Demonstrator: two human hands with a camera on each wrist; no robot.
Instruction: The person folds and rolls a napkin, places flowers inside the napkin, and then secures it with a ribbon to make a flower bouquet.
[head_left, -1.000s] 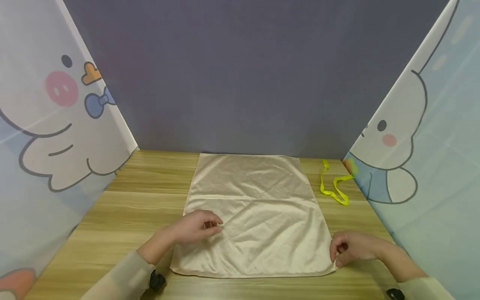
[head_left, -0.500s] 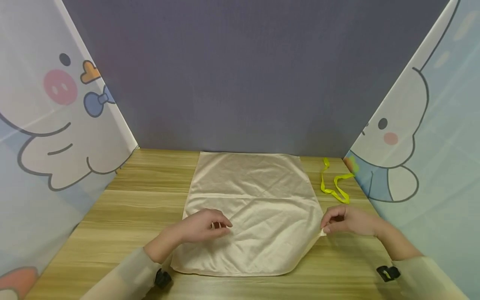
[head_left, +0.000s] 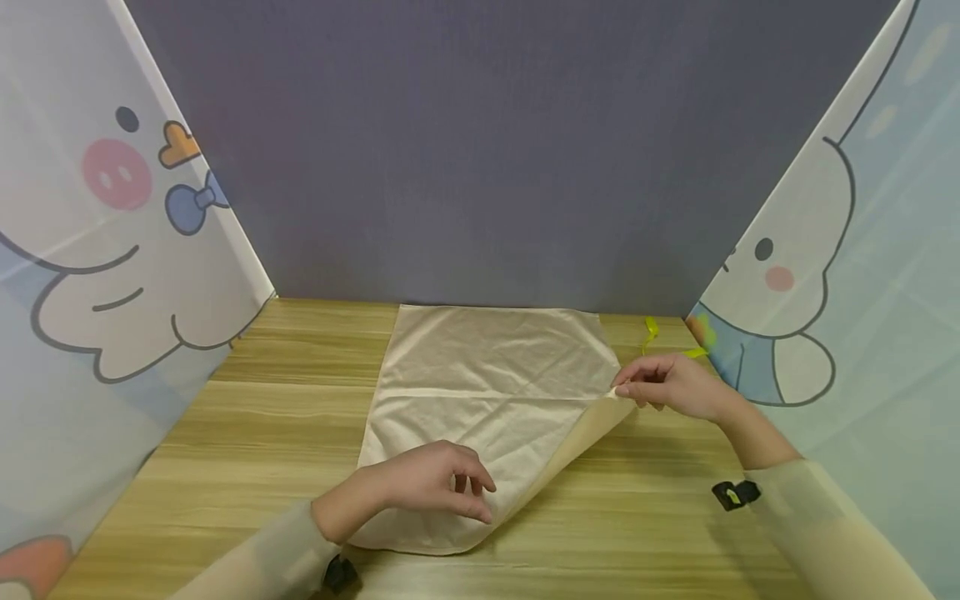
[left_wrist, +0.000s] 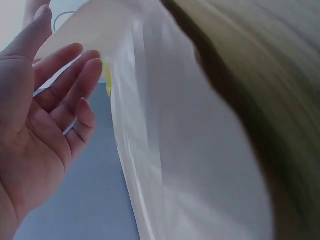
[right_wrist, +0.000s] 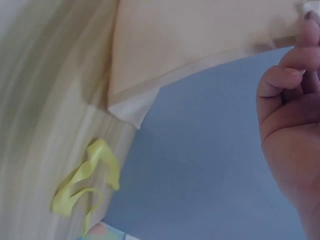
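Observation:
A cream satin cloth [head_left: 495,354] lies on the wooden table in the head view, its near right part lifted and turned back so that the matte underside [head_left: 588,433] shows. My right hand [head_left: 678,387] pinches the raised corner between thumb and fingers, level with the crease across the cloth's middle. In the right wrist view the cloth's hemmed edge [right_wrist: 205,65] runs up to the fingertips. My left hand [head_left: 442,482] hovers over the near part of the cloth, fingers loosely bent with nothing in them. The left wrist view shows its palm [left_wrist: 35,140] facing the cloth [left_wrist: 175,125].
At the back right of the table, a yellow ribbon [right_wrist: 82,185] lies in loose bends, partly hidden behind the right hand in the head view. A dark grey panel [head_left: 480,150] stands behind the table [head_left: 247,417]. Cartoon-printed sheets [head_left: 795,275] flank both sides.
My right hand has carried the cloth's near right corner away from me and to the left, folding it up off the table. My left hand has drifted slightly right and nearer.

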